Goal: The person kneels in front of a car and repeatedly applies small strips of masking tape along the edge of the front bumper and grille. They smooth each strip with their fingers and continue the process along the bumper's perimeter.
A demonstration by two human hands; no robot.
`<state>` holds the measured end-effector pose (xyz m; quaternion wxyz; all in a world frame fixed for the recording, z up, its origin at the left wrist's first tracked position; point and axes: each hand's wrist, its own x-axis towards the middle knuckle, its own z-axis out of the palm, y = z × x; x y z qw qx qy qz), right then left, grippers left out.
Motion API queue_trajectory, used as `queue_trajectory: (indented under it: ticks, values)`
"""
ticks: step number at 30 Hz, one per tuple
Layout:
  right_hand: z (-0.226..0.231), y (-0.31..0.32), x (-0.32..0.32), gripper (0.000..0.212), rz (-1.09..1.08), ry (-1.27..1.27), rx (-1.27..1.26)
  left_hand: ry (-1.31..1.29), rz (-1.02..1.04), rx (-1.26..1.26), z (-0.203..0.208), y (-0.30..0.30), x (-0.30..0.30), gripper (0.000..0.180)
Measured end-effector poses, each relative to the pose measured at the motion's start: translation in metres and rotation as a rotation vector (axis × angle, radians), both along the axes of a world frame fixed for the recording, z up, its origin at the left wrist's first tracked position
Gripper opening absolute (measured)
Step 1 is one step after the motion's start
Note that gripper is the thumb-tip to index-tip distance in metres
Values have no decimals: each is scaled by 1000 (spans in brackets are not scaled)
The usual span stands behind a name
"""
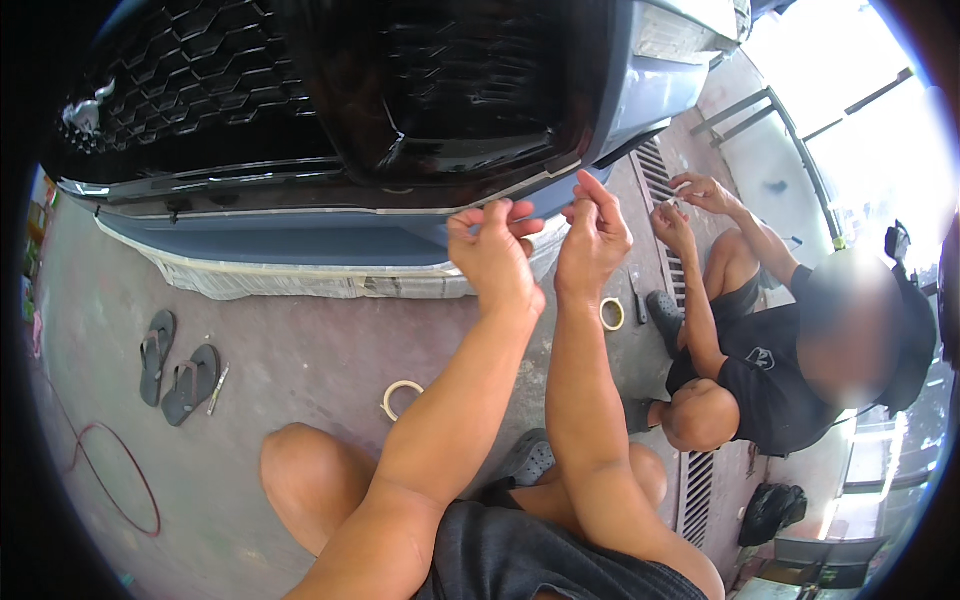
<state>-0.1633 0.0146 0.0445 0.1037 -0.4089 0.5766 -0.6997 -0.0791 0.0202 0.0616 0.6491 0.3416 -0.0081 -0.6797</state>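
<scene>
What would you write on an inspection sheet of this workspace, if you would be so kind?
Surface: grey floor with reddish stains.
Job's things: car's blue-grey bumper, black grille above, pale tape strip along the seam, masking sheet below.
Clutter: two tape rolls, two flip-flops, slim pale tool beside them.
Hands: left hand and right hand raised at the bumper, fingers curled; what they hold is unclear.
Cables: thin red hose or cable, looped at left.
Surroundings: another person crouches at right; floor grate and black plastic bag nearby.
</scene>
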Motion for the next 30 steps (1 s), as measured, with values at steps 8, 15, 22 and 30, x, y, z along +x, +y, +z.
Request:
queue_trajectory:
  ticks: [8, 15, 22, 30]
  values:
    - [-13, -8, 7, 32, 15, 98, -114, -385, 232, -228, -10, 4, 12, 23]
    - [-18, -4, 5, 31, -25, -113, -192, -1105, 490, -850, -15, -19, 21, 28]
    - [-25, -7, -2, 25, -76, -174, -227, -1887, 835, -1272, 0, -44, 20, 30]
    - [-22, -3, -8, 22, -106, -258, -199, -2159, 919, -1188, -14, -66, 20, 47]
